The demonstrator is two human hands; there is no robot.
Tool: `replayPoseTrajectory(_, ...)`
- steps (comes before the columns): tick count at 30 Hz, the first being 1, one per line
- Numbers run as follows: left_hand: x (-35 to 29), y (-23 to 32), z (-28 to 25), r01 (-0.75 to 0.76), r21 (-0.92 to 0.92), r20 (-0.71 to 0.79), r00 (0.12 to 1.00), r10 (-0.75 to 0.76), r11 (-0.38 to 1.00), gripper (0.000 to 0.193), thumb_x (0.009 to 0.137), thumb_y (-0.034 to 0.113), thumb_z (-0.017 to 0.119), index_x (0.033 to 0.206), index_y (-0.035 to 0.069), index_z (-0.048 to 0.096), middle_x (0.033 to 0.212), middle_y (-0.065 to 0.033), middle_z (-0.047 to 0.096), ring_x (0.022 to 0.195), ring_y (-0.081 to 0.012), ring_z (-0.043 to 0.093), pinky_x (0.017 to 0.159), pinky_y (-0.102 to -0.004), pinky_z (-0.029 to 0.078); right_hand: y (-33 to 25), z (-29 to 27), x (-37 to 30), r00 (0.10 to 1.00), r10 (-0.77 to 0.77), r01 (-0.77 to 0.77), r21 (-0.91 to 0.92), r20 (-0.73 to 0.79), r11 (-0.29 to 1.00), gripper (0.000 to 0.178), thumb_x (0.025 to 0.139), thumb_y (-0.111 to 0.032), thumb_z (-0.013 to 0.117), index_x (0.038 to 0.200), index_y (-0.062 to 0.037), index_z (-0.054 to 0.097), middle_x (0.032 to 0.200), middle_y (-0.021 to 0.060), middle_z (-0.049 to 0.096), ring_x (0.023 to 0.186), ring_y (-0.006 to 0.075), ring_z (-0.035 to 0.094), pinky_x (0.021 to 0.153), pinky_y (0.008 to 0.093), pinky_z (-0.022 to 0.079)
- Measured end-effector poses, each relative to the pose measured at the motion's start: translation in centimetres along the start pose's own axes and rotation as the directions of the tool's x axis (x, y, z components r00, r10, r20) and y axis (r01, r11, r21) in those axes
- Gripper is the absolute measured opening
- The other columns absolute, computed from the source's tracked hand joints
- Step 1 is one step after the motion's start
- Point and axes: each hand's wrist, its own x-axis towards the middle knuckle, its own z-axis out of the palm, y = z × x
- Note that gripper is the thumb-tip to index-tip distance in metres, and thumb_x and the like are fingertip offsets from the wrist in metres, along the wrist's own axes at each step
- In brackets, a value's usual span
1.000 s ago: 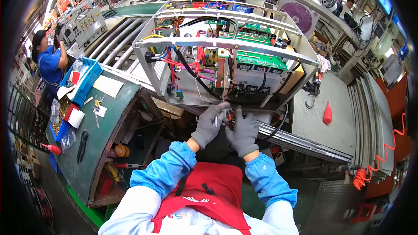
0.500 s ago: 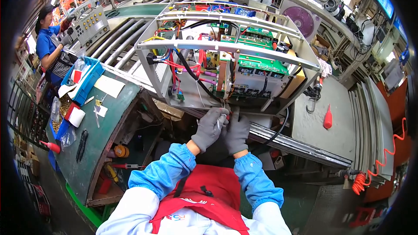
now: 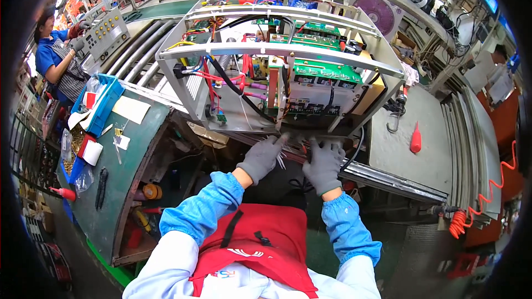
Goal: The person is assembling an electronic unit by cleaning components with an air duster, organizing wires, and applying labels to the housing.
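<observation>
In front of me stands an open metal-framed electrical unit (image 3: 233, 49) with green circuit boards (image 3: 324, 70), a bundle of black wires and red leads. My left hand (image 3: 259, 160), in a grey glove, is closed near its lower front edge. Thin white cable ties (image 3: 281, 160) stick out from under those fingers. Also gloved in grey, my right hand (image 3: 323, 167) is a little apart to the right, below the same edge, with its fingers bent. A small red piece (image 3: 303, 147) shows beside its thumb; what it belongs to is hidden.
On the left, a green bench (image 3: 133, 144) carries a blue bin (image 3: 105, 105) and black-handled pliers (image 3: 101, 188). To the right are a red bottle (image 3: 415, 139), stacked panels (image 3: 471, 144) and a coiled red hose (image 3: 459, 222). A co-worker (image 3: 55, 58) stands at the far left.
My hands have come apart: the right moved right and slightly down, the left slightly left. The view has shifted a little, and more of the white ties shows below my left hand.
</observation>
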Motion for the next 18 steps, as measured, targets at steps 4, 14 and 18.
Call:
replayPoseTrajectory(4, 0.3, -0.8, 1.1, -0.094, -0.044, -0.017, 0.995, 0.094, 0.995, 0.04, 0.087, 0.006, 0.052, 0.127, 0.008, 0.056, 0.104, -0.0169, 0.061, 0.089, -0.0376, 0.064, 0.076, -0.0456, 0.054, -0.8, -0.1, 0.4, 0.998, -0.063, 0.064, -0.016, 0.03, 0.998, 0.069, 0.066, -0.025, 0.072, 0.133, -0.0209, 0.059, 0.11, 0.0149, 0.06, 0.109, 0.0339, 0.055, 0.096, 0.0508, 0.038)
replayPoseTrajectory(14, 0.1, -1.2, 0.8, -0.137, -0.245, -0.288, 0.955, 0.062, 0.96, 0.03, 0.091, 0.008, 0.058, 0.121, 0.008, 0.061, 0.108, -0.0173, 0.061, 0.089, -0.0392, 0.064, 0.072, -0.045, 0.054, -3.5, 1.9, 0.3, 0.997, 0.006, -0.01, 0.041, 0.083, 0.999, 0.07, 0.069, -0.028, 0.073, 0.137, -0.0228, 0.055, 0.115, 0.0168, 0.057, 0.113, 0.0365, 0.053, 0.097, 0.0516, 0.038)
replayPoseTrajectory(18, 0.2, -1.3, 0.8, -0.148, -0.277, -0.318, 0.946, 0.054, 0.95, 0.028, 0.092, 0.007, 0.058, 0.119, 0.007, 0.062, 0.108, -0.0179, 0.062, 0.091, -0.0396, 0.065, 0.073, -0.0444, 0.054, -3.8, 3.0, -0.2, 0.999, 0.034, -0.034, 0.085, 0.003, 0.996, 0.072, 0.07, -0.029, 0.073, 0.139, -0.0234, 0.052, 0.117, 0.0172, 0.056, 0.115, 0.0385, 0.052, 0.097, 0.0534, 0.039)
